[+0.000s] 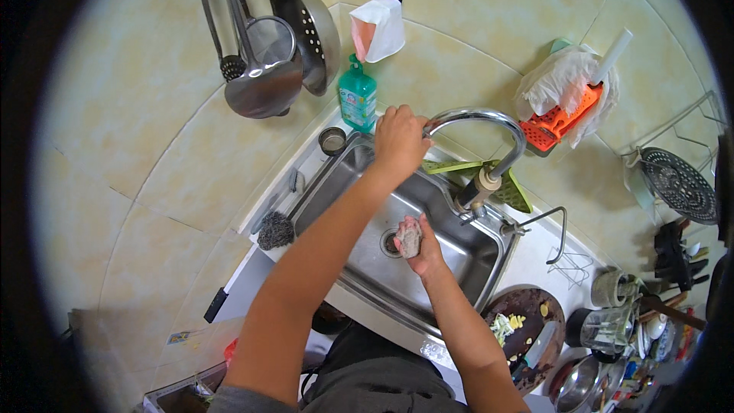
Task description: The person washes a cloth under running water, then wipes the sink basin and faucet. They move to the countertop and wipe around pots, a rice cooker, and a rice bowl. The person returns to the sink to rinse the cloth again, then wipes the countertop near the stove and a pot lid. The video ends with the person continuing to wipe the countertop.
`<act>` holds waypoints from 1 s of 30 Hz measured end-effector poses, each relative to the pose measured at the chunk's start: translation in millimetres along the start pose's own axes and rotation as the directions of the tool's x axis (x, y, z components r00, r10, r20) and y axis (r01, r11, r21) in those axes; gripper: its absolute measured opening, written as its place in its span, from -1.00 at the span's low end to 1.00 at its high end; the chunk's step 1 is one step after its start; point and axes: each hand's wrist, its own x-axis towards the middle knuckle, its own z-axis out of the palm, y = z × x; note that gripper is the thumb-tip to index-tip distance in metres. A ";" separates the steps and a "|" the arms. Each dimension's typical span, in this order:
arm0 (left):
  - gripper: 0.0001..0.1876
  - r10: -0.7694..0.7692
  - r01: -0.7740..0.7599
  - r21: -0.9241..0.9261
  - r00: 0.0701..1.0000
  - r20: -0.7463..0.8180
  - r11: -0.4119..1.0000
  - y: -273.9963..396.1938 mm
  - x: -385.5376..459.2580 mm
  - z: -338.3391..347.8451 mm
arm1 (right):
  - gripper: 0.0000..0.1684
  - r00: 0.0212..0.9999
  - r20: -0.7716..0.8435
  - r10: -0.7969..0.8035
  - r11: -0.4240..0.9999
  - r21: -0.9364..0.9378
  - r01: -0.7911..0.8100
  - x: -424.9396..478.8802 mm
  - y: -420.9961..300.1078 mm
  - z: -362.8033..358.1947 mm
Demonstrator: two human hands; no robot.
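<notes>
My left hand is closed around the spout end of the chrome gooseneck faucet, above the back left of the stainless steel sink. Lower down, over the basin and just right of the drain, my right hand holds a small greyish, pulpy lump in its upturned palm. No running water can be made out. A green pump bottle stands behind my left hand. At the left rim of the sink lie a dark steel-wool scourer and a small brush.
A round chopping board with a knife and chopped vegetables lies right of the sink. Ladles and strainers hang at upper left. A green rack sits behind the faucet. A blender jar and metal bowls stand further right.
</notes>
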 end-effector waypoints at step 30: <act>-0.69 0.411 -0.447 0.160 0.886 0.217 0.880 -20.0 2.6 -7.1 | -0.72 0.997 -0.078 -0.021 0.983 0.182 0.035 0.1 -10.9 -37.5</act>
